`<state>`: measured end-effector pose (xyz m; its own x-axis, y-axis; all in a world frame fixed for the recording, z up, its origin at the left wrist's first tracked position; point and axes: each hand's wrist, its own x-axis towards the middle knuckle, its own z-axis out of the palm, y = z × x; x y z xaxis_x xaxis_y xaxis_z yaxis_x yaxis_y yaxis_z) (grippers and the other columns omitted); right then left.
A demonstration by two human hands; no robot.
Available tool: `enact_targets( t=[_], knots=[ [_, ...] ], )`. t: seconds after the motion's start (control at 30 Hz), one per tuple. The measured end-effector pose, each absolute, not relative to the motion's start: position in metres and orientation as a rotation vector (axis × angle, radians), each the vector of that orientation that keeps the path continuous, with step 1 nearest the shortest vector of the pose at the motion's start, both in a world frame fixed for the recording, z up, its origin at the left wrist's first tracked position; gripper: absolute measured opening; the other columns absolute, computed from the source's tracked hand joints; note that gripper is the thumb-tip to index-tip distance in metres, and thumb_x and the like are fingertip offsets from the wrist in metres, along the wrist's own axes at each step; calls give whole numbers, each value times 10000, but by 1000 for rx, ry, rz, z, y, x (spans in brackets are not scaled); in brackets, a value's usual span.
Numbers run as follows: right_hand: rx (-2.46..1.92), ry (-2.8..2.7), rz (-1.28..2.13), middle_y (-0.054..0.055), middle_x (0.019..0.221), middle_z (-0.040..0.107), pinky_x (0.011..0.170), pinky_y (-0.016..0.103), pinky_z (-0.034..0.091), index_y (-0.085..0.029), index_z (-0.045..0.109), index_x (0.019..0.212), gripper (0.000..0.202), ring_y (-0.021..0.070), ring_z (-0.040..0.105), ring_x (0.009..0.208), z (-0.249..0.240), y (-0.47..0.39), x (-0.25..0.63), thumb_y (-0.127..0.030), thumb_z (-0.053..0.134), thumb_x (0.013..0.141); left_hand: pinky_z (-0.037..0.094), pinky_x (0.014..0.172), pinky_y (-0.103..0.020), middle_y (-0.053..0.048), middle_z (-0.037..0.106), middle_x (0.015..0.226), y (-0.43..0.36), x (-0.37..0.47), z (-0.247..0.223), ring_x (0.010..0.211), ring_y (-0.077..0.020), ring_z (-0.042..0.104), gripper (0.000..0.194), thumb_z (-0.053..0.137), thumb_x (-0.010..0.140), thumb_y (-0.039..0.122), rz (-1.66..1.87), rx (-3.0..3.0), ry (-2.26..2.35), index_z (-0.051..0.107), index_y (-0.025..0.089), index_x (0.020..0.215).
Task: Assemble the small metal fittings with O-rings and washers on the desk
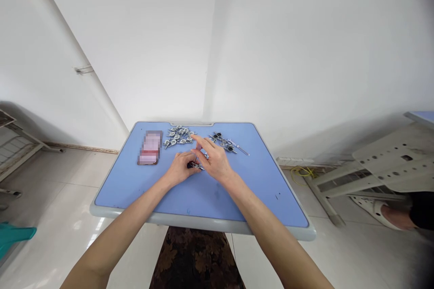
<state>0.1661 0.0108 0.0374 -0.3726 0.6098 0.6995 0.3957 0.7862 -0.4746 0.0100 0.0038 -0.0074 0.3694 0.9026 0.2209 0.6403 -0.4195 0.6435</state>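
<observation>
On the blue tabletop, my left hand is closed on a small dark and silver metal part, steadying it low over the surface. Just above that part, my right hand pinches a thin-shafted tool, like a small screwdriver, pointing down at it; the fingers hide most of the tool. Behind the hands lies a pile of small silver metal parts. To the right rest several similar parts with black round pieces, beside a slim clear-and-metal tool.
A phone with a blurred screen lies on the left of the small table. A white wall stands behind. Another desk frame, a yellow cable and a person's foot in a clog are to the right; a green stool is left.
</observation>
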Motion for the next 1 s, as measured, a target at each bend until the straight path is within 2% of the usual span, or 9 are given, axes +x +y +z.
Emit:
enact_targets(
  t=[0.07,0.13,0.3,0.5,0.7,0.83,1.0],
  knots=[
    [-701,-2017,368,67,963,637,771,335,525,-248,443,1358,401,177,614,855,39,11,168,-222,368,965,382,815,-339,-15,676,850,5,10,-9,873,-214,588,121,697,758,275,775,2180,1343,631,180,794],
    [-675,-1992,435,63,975,636,768,331,528,-251,458,1339,395,165,620,855,40,11,169,-198,335,968,383,808,-333,-10,669,833,6,9,-10,859,-210,589,134,713,742,272,785,2179,1352,622,178,771],
    [-782,-1856,479,42,885,661,694,300,533,-235,608,1133,281,146,646,720,39,12,167,-177,428,925,377,796,-334,-5,664,823,5,9,-9,845,-207,587,123,710,744,258,775,2173,1362,618,178,757],
    [-828,-1846,381,33,832,660,694,311,528,-243,642,1054,210,169,628,730,40,11,164,-202,536,877,389,818,-348,-16,676,835,5,10,-7,866,-214,586,119,700,750,268,752,2158,1365,636,181,798],
    [-810,-1889,320,49,861,646,709,326,520,-244,592,1158,263,178,607,747,39,11,166,-239,529,903,382,820,-337,-16,676,844,3,10,-5,898,-221,593,102,699,757,243,762,2171,1347,634,180,805],
    [-732,-1928,452,66,942,648,758,333,525,-234,532,1263,335,168,619,822,42,9,170,-222,408,953,382,786,-319,-12,668,826,5,9,-8,854,-205,591,119,713,747,246,792,2168,1335,621,171,754],
    [-762,-1880,537,45,883,663,743,322,533,-239,572,1222,318,155,640,783,40,9,169,-222,420,943,387,731,-294,1,659,793,8,10,-11,811,-192,579,116,727,721,229,795,2155,1325,630,173,754]
  ],
)
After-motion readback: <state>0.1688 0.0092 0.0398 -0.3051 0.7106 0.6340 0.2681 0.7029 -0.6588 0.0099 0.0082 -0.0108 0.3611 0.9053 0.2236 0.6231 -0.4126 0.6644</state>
